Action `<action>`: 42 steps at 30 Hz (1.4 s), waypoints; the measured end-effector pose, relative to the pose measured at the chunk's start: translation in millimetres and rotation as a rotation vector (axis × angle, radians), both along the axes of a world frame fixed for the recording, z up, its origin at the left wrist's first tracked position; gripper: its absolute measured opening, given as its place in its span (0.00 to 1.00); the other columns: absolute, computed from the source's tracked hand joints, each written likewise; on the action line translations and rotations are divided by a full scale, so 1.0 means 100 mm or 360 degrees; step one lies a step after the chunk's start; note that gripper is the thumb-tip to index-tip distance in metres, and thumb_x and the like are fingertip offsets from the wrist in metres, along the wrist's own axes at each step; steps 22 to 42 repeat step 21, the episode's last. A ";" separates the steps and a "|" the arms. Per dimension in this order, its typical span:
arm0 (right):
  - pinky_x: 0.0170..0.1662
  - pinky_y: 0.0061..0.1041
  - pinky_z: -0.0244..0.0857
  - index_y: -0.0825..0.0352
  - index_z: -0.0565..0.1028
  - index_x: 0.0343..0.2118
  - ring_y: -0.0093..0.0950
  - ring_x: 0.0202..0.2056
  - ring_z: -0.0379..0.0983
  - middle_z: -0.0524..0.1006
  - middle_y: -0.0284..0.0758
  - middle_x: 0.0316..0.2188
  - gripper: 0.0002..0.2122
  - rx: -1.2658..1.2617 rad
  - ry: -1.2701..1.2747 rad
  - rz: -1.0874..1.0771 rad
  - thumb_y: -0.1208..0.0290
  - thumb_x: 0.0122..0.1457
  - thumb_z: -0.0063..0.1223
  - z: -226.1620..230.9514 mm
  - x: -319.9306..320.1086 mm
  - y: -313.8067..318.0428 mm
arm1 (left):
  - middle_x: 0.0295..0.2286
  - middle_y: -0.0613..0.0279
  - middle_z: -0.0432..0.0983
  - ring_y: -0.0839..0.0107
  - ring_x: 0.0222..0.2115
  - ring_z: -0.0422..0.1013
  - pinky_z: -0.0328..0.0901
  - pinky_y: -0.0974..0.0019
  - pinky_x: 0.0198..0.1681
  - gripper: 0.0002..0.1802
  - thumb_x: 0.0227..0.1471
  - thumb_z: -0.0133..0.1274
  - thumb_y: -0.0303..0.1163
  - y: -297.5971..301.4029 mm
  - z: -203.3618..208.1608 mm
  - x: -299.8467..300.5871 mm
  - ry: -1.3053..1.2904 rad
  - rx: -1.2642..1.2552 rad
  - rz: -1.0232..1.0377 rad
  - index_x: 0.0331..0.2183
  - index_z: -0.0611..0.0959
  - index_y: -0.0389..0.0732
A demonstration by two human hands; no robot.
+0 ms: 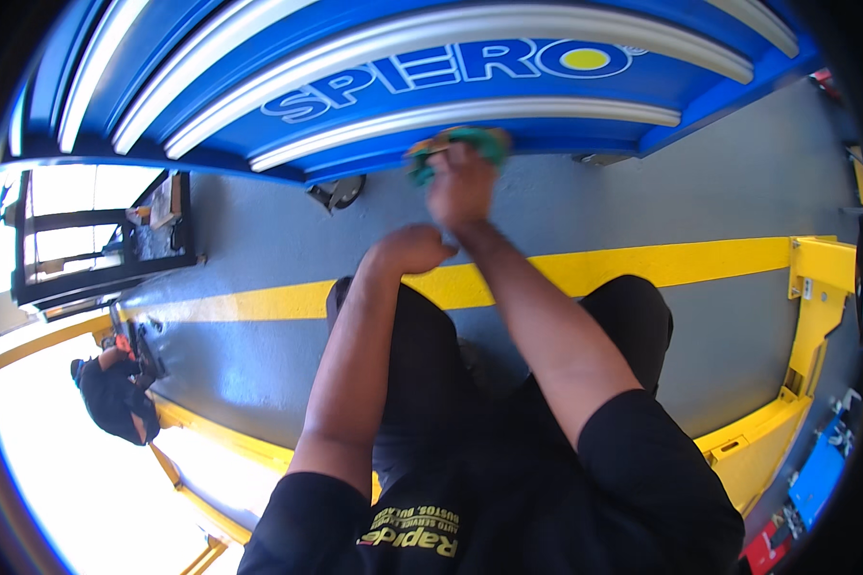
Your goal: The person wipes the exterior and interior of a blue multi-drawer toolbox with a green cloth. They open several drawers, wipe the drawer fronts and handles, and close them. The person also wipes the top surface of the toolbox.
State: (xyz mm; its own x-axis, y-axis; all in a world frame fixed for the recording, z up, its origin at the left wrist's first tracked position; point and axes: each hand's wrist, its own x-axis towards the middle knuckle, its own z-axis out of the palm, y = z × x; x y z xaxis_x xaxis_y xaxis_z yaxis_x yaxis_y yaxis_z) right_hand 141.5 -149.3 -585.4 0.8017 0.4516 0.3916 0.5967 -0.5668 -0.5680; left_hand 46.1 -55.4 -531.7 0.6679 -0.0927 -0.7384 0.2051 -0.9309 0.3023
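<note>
My right hand is closed around a bunched green and orange cloth. It holds the cloth up against the lower front of a blue tool cabinet, just under the lowest silver drawer handle. Slight blur covers that hand and the cloth. My left hand is bent at the wrist beside my right wrist, nearer to my knees. Its fingers curl inward and are partly hidden, so what they hold, if anything, cannot be made out.
Caster wheels carry the cabinet on a grey floor with a yellow stripe. Yellow metal frames stand at right and lower left. A black metal rack is at left. Another person crouches at far left.
</note>
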 end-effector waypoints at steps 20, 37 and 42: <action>0.51 0.42 0.72 0.71 0.74 0.47 0.48 0.46 0.80 0.81 0.52 0.42 0.14 -0.1443 0.1096 -0.0221 0.72 0.61 0.61 4.01 0.46 -5.57 | 0.42 0.44 0.83 0.44 0.47 0.77 0.71 0.47 0.53 0.19 0.58 0.58 0.43 -1.09 2.98 -2.80 -0.0543 -0.0482 0.2178 0.41 0.84 0.36; 0.51 0.39 0.72 0.72 0.74 0.48 0.43 0.46 0.80 0.82 0.48 0.42 0.14 -0.1377 0.1298 -0.0251 0.74 0.61 0.61 4.23 0.16 -5.55 | 0.40 0.44 0.83 0.43 0.46 0.78 0.71 0.47 0.52 0.19 0.58 0.57 0.44 -1.15 3.30 -3.23 -0.0397 -0.0353 0.2202 0.40 0.84 0.36; 0.51 0.39 0.72 0.72 0.74 0.48 0.43 0.46 0.80 0.82 0.48 0.42 0.14 -0.1377 0.1298 -0.0251 0.74 0.61 0.61 4.23 0.16 -5.55 | 0.40 0.44 0.83 0.43 0.46 0.78 0.71 0.47 0.52 0.19 0.58 0.57 0.44 -1.15 3.30 -3.23 -0.0397 -0.0353 0.2202 0.40 0.84 0.36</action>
